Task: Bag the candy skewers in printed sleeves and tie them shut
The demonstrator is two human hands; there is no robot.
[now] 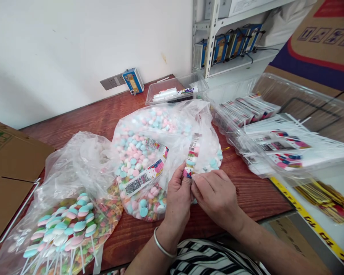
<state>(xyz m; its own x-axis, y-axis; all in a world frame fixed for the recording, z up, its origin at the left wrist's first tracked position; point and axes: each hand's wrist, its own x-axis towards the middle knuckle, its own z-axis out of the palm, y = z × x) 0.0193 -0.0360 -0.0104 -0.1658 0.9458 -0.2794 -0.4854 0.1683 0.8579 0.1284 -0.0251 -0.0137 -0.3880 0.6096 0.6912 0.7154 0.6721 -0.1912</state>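
Note:
My left hand and my right hand meet over the table's front edge. Both pinch the lower end of a narrow printed candy sleeve that stands upright between my fingertips. Pastel candies show inside the sleeve. Just behind my hands lies an open clear bag of pink, blue and white candies, with two more printed sleeves resting on top of it. A silver bangle circles my left wrist.
A bag of pastel lollipops lies at the front left. Clear trays with printed sleeves fill the right side. A small clear tray sits at the back, cardboard on the left, and a metal shelf behind.

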